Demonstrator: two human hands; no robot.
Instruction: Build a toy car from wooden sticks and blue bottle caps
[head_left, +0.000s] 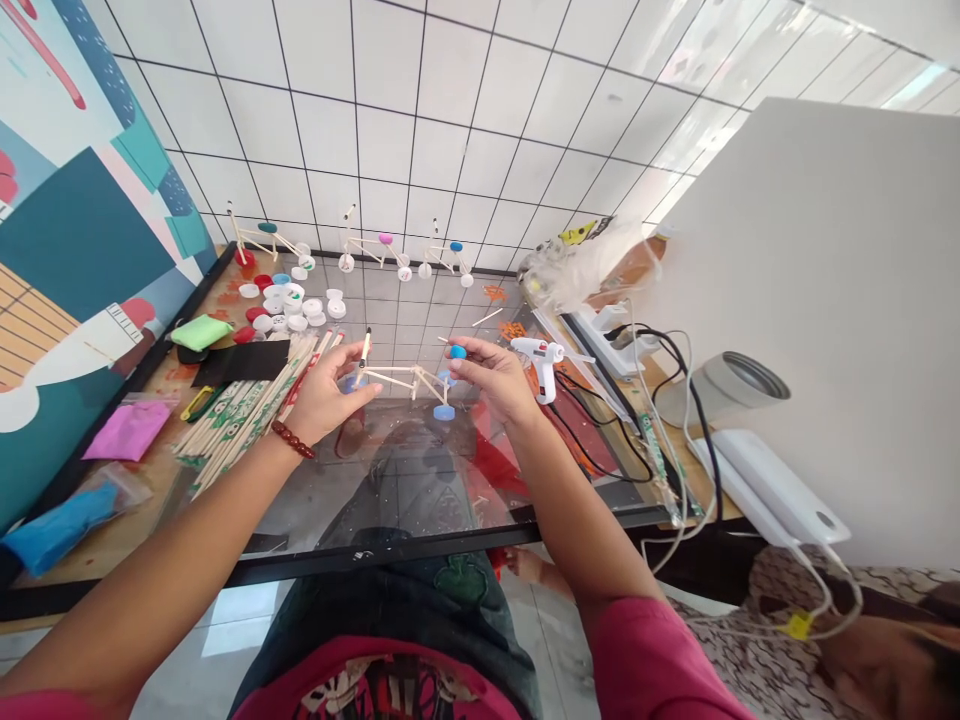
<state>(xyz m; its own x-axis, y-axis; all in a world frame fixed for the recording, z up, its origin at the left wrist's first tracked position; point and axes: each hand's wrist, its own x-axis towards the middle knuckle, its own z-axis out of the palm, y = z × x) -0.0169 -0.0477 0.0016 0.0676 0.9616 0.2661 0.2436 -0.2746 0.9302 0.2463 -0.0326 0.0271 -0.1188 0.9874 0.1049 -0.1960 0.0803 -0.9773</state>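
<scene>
Both hands hold a small bicycle model (409,380) made of wooden sticks with blue bottle-cap wheels, just above a glass table top (420,480). My left hand (324,392) grips the front end, where a black-tipped upright stick rises. My right hand (489,375) pinches the rear end by a blue cap (457,352); a second blue cap (444,412) sits below it. A white glue gun (541,362) lies just right of my right hand.
Three finished stick bicycles (379,250) stand at the tiled wall. Loose bottle caps (289,300), a bundle of chopsticks (251,405), coloured clay packs (127,430) and a green pack (199,332) lie to the left. Cables, a power strip (611,340) and a white box sit to the right.
</scene>
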